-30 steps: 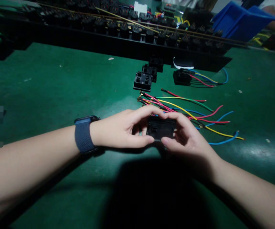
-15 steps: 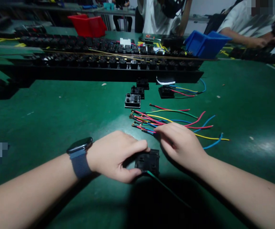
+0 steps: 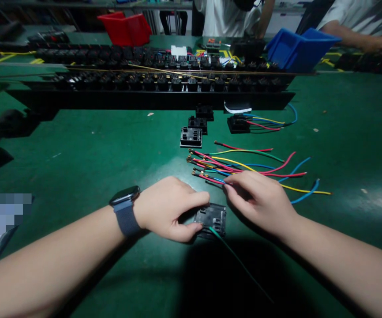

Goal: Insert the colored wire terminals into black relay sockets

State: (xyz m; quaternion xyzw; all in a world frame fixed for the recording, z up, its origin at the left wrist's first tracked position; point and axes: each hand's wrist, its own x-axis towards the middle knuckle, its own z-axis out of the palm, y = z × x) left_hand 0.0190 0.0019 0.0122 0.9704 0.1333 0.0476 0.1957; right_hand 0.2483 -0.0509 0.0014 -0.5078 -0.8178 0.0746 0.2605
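Observation:
My left hand (image 3: 174, 210), with a dark watch on its wrist, grips a black plastic socket housing (image 3: 215, 216) between thumb and fingers just above the table. From the near side of that housing a green wire (image 3: 240, 260) runs toward me. My right hand (image 3: 260, 194) has thumb and forefinger pinched on a blue wire (image 3: 222, 181) at the near side of a loose pile. Red, yellow, green and blue wires (image 3: 244, 167) with metal terminals on their left ends make up the pile. The right hand's other fingers are curled and partly hidden.
Beyond the wires stand several black housings (image 3: 191, 138) and a wired black housing (image 3: 239, 124). A long black rack (image 3: 151, 100) filled with black parts crosses the table. Behind it are a red bin (image 3: 125, 28) and a blue bin (image 3: 300, 48). Other people are across the table.
The view has shifted slightly, so most things appear farther right. My right thumb and forefinger have closed on the blue wire. My left hand still grips the housing, which is tilted a little differently.

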